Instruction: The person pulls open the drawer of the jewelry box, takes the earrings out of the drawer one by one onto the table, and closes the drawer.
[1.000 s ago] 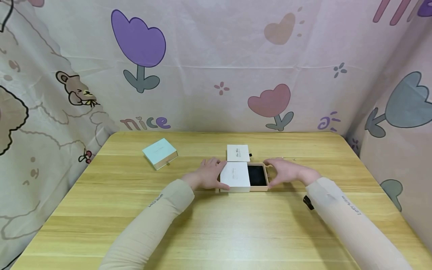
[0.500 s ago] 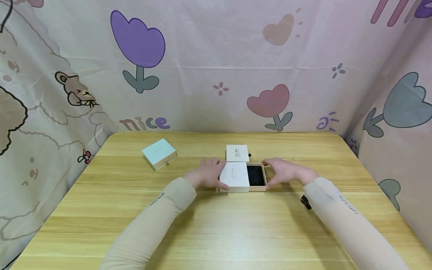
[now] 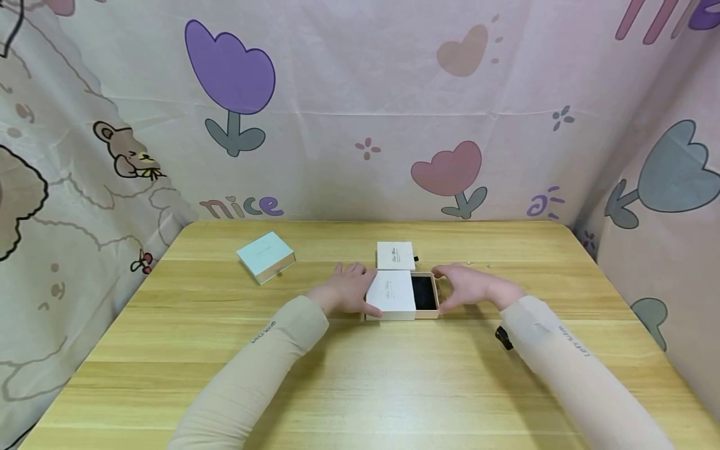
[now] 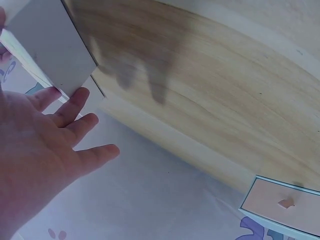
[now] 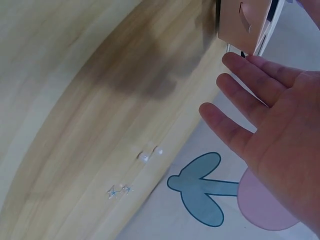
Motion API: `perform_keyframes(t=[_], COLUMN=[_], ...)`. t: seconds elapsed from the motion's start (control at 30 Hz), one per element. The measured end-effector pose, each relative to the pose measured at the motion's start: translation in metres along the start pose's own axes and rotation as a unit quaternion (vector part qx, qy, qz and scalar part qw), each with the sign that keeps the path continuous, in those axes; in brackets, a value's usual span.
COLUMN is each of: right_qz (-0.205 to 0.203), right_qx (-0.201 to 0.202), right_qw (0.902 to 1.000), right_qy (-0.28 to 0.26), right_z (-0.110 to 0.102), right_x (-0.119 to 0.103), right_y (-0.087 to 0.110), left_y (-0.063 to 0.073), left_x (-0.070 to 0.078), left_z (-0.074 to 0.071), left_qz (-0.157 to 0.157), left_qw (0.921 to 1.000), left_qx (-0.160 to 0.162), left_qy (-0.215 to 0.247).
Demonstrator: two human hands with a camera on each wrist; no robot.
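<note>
A white drawer-style gift box (image 3: 390, 292) lies in the middle of the table, its tan-edged drawer (image 3: 425, 314) partly out to the right and showing a black lining. My left hand (image 3: 344, 290) holds the sleeve's left end, thumb at the front corner and index finger at the back. At the drawer's right end, my right hand (image 3: 468, 284) has thumb and index finger on the two corners. The right wrist view shows the drawer's end face (image 5: 242, 22) with a small tab; its remaining fingers extend loosely. The sleeve's white end (image 4: 55, 50) fills the upper left of the left wrist view.
Directly behind stands another white box (image 3: 395, 255) with a black tab. A mint-blue box (image 3: 266, 257) sits at the back left. Tiny star-shaped pieces (image 5: 120, 190) and clear bead-like pieces (image 5: 143, 156) lie near the table's back edge. A printed curtain (image 3: 337, 75) hangs behind.
My right hand has moved left and the drawer has slid a little further into the sleeve. The left hand and the sleeve have stayed in place.
</note>
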State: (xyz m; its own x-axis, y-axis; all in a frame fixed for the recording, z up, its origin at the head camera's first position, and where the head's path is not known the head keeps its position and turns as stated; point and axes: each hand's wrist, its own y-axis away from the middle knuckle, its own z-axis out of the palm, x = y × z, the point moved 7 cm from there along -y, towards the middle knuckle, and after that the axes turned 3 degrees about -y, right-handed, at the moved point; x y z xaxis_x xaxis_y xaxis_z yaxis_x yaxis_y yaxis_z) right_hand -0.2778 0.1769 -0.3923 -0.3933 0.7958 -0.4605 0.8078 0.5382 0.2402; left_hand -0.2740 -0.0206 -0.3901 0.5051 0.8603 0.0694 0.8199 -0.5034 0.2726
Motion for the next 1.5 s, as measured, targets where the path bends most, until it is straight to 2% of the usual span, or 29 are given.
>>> perform_keyframes(t=[0.3, 1.07, 1.3, 1.5], right_qz=[0.005, -0.012, -0.017, -0.048], right_qx=[-0.007, -0.008, -0.005, -0.003], right_qw=[0.9999, 0.9998, 0.9990, 0.9966], right_qy=[-0.008, -0.013, -0.041, -0.068], right_z=[0.002, 0.011, 0.013, 0.014], right_x=[-0.004, -0.020, -0.029, -0.035], right_y=[-0.004, -0.016, -0.020, -0.024], left_y=[0.000, -0.002, -0.003, -0.004], left_x=[0.000, -0.002, -0.002, -0.002], left_z=[0.000, 0.002, 0.004, 0.004], left_qz=[0.002, 0.000, 0.002, 0.001], left_qw=[1.0000, 1.0000, 1.0000, 1.0000], left_qx=[0.003, 0.000, -0.001, -0.003], left_qy=[0.003, 0.004, 0.001, 0.002])
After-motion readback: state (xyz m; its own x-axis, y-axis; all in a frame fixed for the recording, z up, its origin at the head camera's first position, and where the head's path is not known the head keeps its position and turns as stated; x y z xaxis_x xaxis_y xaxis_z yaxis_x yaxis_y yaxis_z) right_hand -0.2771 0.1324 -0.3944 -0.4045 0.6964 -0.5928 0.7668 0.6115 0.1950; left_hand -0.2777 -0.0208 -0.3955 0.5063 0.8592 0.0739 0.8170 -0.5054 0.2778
